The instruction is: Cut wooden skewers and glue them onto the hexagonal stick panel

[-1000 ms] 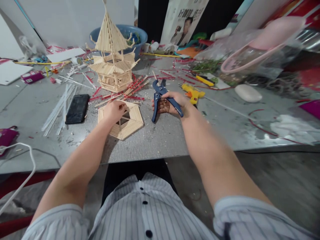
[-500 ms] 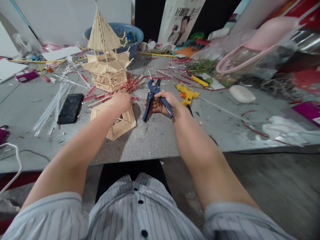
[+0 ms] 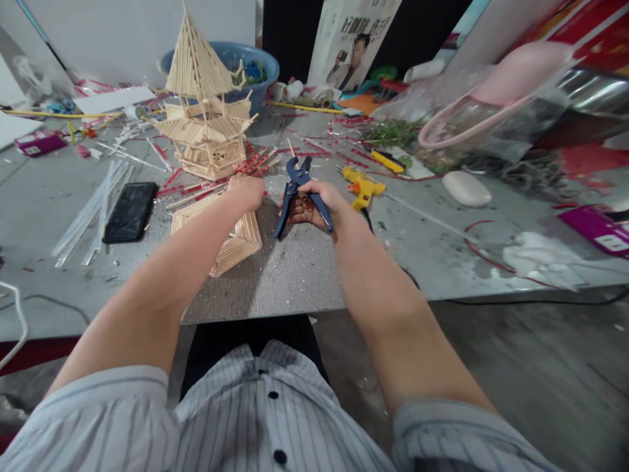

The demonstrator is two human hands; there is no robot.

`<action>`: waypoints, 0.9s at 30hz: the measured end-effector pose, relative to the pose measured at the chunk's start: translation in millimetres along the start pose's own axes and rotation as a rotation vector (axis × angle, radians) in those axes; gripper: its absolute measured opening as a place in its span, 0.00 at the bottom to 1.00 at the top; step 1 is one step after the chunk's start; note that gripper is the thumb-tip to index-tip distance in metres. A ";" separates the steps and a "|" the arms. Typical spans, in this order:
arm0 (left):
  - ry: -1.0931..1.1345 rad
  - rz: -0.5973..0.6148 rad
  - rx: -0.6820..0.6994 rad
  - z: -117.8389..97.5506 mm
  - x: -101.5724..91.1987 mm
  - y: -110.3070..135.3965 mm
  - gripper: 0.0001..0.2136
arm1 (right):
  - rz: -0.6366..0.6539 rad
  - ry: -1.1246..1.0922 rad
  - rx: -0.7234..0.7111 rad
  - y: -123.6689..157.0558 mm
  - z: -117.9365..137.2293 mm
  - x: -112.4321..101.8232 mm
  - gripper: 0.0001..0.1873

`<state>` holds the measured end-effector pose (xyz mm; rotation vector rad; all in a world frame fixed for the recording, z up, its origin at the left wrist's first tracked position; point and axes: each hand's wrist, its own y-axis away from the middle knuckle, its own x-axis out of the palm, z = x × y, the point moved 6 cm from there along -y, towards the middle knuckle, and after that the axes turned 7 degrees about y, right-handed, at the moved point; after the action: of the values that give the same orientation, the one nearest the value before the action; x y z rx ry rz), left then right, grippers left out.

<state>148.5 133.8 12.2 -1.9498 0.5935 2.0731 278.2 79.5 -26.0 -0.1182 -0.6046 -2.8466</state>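
My right hand (image 3: 319, 204) is wrapped round the blue handles of a pipe cutter (image 3: 299, 180), its jaws pointing away from me and its handles spread. Left of it, my left hand (image 3: 247, 193) is closed at the near end of a bundle of thin wooden sticks (image 3: 258, 162), some with red wrapping. Its fingertips are hidden, so I cannot make out what they pinch. Partly beneath my left forearm lies a flat polygonal frame of wooden sticks (image 3: 238, 250). Behind the hands stands a pagoda model (image 3: 199, 65) built from the same kind of sticks.
A black phone (image 3: 130, 213) and clear strips (image 3: 91, 213) lie on the left. To the right are a yellow glue gun (image 3: 363, 188), a yellow utility knife (image 3: 388, 160) and a white oval object (image 3: 466, 189). A blue basin (image 3: 268, 69) stands behind the pagoda.
My left hand has drawn its fingers in and shifted slightly right, over the sticks. The pipe cutter stays in my right hand. The whole view has shifted a little.
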 end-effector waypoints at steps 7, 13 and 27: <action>0.166 -0.249 0.024 7.0 -13.9 9.5 0.18 | 0.023 -0.034 -0.005 -3.1 -0.2 1.4 0.17; 0.582 -0.280 -0.085 31.0 -31.1 52.2 0.14 | 0.015 -0.114 0.009 -2.4 -0.8 1.6 0.15; 0.842 -0.081 -0.080 53.6 16.7 113.4 0.07 | -0.030 -0.093 -0.012 -1.5 -6.7 -4.0 0.17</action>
<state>49.7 54.9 12.2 -2.8091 0.5520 1.1632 281.6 78.9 -33.2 -0.2475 -0.6128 -2.8875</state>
